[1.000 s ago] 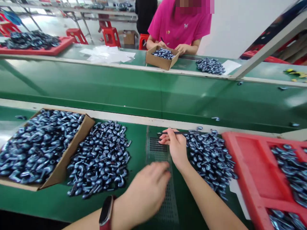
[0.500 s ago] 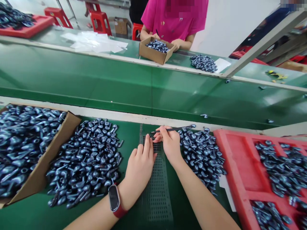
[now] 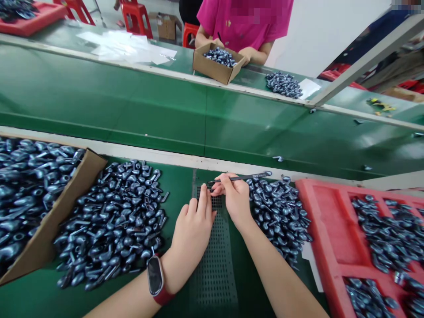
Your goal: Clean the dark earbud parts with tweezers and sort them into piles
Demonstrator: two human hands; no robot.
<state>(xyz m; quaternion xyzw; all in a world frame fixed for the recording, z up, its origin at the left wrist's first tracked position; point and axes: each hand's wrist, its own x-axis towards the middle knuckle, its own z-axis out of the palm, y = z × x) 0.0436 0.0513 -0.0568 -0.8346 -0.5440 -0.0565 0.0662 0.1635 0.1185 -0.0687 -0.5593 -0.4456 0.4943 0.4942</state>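
Observation:
My right hand (image 3: pixel 234 198) grips slim black tweezers (image 3: pixel 247 178), held almost level, with their tip pointing left near my left fingertips. My left hand (image 3: pixel 194 225) lies with fingers stretched forward on a clear perforated sheet (image 3: pixel 217 274) with rows of small holes. A dark mesh-like patch (image 3: pixel 217 203) shows on the sheet between both hands; whatever lies right under the fingertips is hidden. Dark blue, glossy earbud shells form a loose pile (image 3: pixel 115 225) left of my left hand. Another shell pile (image 3: pixel 278 216) sits right beside my right hand.
A cardboard box (image 3: pixel 49 221) full of shells stands at far left. On the right is a red compartment tray (image 3: pixel 338 221) with more shells. Beyond the green divider (image 3: pixel 149 106), a person in a pink shirt (image 3: pixel 245 26) works over a small cardboard box (image 3: pixel 212 70).
The view has shifted slightly, so the left piles and the far bench sit a little differently in frame. Both hands and the tweezers stay in nearly the same place.

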